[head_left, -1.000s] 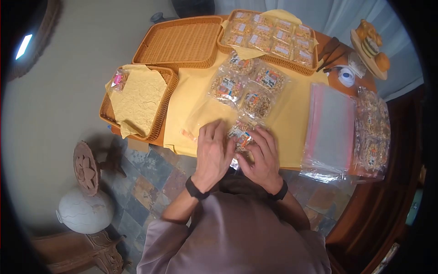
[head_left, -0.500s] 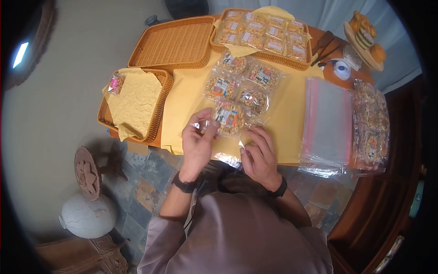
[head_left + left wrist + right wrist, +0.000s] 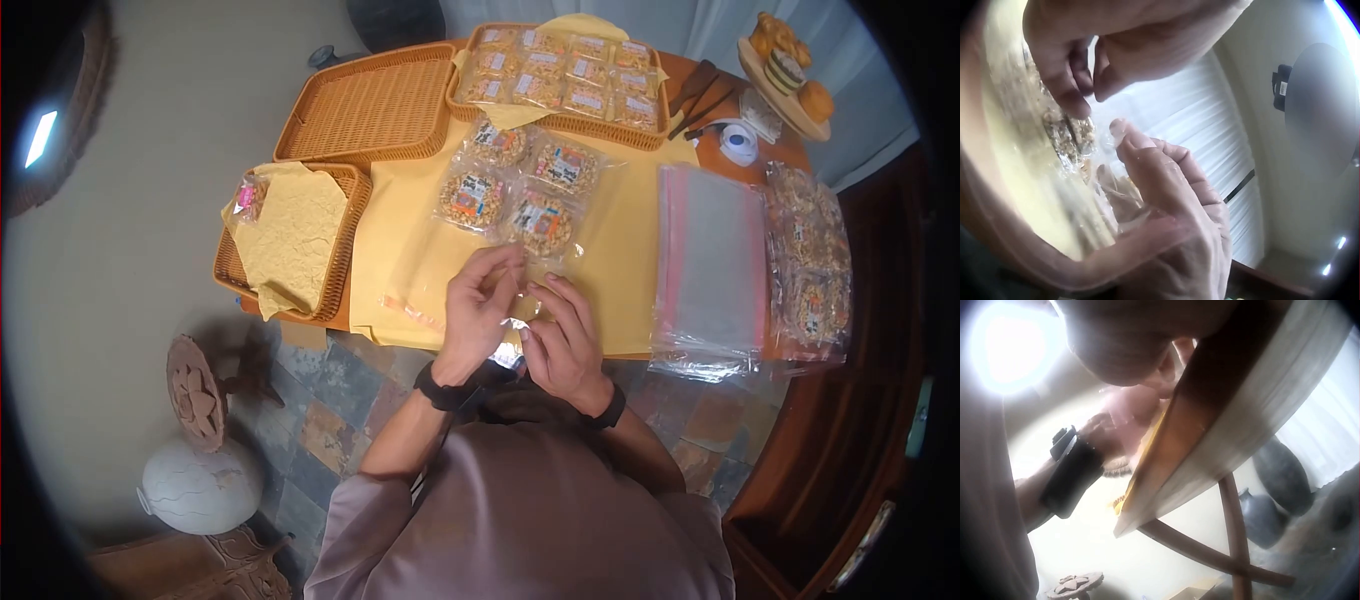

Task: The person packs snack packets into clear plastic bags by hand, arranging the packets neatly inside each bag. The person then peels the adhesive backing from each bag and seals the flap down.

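Note:
In the head view, a large clear bag (image 3: 425,270) with a pink edge lies on the yellow cloth, with several round nut packs (image 3: 470,200) at its far end. The left hand (image 3: 480,315) is just in front of the nearest pack, fingers bent and thumb apart from the index finger, with no pack in its grip. Beside it, the right hand (image 3: 565,345) pinches clear film at the near edge. In the left wrist view the left hand (image 3: 1116,50) is above the right hand (image 3: 1172,200), whose thumb and finger hold the film. The right wrist view is blurred by glare.
An empty wicker tray (image 3: 365,105) is at the back left, a cloth-lined one (image 3: 345,245) in front of it. Another tray (image 3: 640,135) holds square packs. Flat clear bags (image 3: 708,270) and a filled bag (image 3: 812,270) lie on the right, with a tape roll (image 3: 738,143) behind.
The left hand held a round pack half a second ago; it has let go and moved right, toward the right hand. The pack is now off the hand, and the right hand has hardly moved.

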`<state>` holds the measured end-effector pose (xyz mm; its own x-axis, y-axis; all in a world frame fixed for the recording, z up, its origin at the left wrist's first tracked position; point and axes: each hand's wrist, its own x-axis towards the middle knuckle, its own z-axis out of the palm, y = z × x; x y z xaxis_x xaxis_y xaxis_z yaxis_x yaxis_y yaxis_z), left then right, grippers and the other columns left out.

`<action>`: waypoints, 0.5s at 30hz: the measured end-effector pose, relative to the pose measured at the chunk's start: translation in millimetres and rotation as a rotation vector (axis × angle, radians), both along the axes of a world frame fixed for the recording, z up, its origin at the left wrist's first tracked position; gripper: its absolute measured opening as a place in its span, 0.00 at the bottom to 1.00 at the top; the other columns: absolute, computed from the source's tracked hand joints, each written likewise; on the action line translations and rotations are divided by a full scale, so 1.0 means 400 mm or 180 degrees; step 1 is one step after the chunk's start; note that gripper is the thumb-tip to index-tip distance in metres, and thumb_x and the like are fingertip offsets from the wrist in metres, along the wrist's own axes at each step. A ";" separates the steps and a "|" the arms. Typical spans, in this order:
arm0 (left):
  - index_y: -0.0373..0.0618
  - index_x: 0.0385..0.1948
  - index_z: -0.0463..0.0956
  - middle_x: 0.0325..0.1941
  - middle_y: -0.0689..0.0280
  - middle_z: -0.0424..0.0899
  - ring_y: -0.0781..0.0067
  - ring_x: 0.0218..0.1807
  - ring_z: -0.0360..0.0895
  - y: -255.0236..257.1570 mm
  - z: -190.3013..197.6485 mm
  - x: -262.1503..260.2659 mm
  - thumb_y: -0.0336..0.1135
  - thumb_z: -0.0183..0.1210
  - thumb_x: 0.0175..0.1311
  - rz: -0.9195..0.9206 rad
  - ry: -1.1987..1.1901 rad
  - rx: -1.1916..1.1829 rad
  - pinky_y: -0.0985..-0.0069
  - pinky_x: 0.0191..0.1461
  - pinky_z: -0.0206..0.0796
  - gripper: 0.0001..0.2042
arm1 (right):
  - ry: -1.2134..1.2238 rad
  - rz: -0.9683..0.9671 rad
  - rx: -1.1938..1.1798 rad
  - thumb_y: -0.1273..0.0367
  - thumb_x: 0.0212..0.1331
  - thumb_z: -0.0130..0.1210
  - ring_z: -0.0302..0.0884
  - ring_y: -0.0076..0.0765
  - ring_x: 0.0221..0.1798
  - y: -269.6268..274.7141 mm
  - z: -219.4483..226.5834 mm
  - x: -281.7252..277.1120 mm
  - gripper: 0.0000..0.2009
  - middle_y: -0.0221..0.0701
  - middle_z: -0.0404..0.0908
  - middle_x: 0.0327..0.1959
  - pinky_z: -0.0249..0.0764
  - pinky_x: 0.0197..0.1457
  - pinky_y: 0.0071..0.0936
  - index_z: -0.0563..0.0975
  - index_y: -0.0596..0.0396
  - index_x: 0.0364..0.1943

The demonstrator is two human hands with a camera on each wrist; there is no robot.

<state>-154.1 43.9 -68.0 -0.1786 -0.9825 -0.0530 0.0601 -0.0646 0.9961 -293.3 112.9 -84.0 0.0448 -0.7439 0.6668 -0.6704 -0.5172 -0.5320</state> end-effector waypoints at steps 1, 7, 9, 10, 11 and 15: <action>0.34 0.57 0.77 0.52 0.62 0.85 0.79 0.44 0.81 -0.003 0.005 -0.009 0.24 0.59 0.72 -0.0139 0.0140 -0.0079 0.83 0.44 0.75 0.14 | 0.0038 0.0008 -0.0009 0.77 0.56 0.62 0.72 0.59 0.68 -0.001 -0.001 0.000 0.04 0.46 0.80 0.58 0.72 0.70 0.52 0.78 0.60 0.31; 0.36 0.53 0.81 0.42 0.64 0.88 0.82 0.39 0.82 0.045 0.033 0.065 0.24 0.59 0.72 -0.0386 -0.0375 0.0364 0.84 0.38 0.72 0.11 | -0.0249 -0.0059 -0.0045 0.78 0.53 0.63 0.72 0.59 0.67 0.009 -0.002 -0.005 0.05 0.45 0.81 0.57 0.72 0.69 0.50 0.78 0.60 0.31; 0.37 0.53 0.82 0.39 0.64 0.89 0.83 0.36 0.82 0.092 0.120 0.137 0.27 0.62 0.72 -0.0794 -0.0634 0.0797 0.87 0.33 0.69 0.11 | -0.0237 -0.0132 -0.0004 0.78 0.52 0.63 0.73 0.59 0.67 0.029 0.001 -0.017 0.05 0.45 0.81 0.57 0.72 0.69 0.50 0.78 0.60 0.31; 0.38 0.52 0.83 0.37 0.64 0.89 0.83 0.33 0.82 0.114 0.152 0.181 0.28 0.63 0.71 -0.0806 -0.0550 0.0809 0.87 0.31 0.69 0.11 | -0.0228 -0.0152 0.0068 0.78 0.51 0.63 0.73 0.59 0.66 0.043 0.001 -0.026 0.06 0.45 0.81 0.57 0.72 0.69 0.50 0.78 0.60 0.32; 0.38 0.50 0.84 0.35 0.64 0.89 0.84 0.31 0.82 0.129 0.171 0.228 0.30 0.65 0.70 -0.0819 -0.0467 0.0829 0.87 0.29 0.68 0.11 | -0.0231 -0.0219 0.0047 0.78 0.51 0.63 0.73 0.59 0.66 0.060 -0.001 -0.034 0.06 0.45 0.81 0.57 0.72 0.69 0.50 0.78 0.60 0.32; 0.38 0.50 0.84 0.39 0.62 0.88 0.79 0.34 0.82 0.061 0.149 0.354 0.24 0.65 0.66 -0.0043 -0.0512 -0.0477 0.84 0.34 0.72 0.12 | 0.0060 -0.0082 0.0245 0.76 0.50 0.65 0.74 0.59 0.65 0.144 -0.006 -0.061 0.08 0.43 0.81 0.57 0.73 0.67 0.50 0.80 0.60 0.35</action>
<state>-12.4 68.3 -8.4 -0.1929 -0.9791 0.0646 -0.1003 0.0852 0.9913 -317.8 170.7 -86.5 0.0369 -0.7940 0.6068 -0.6933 -0.4577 -0.5567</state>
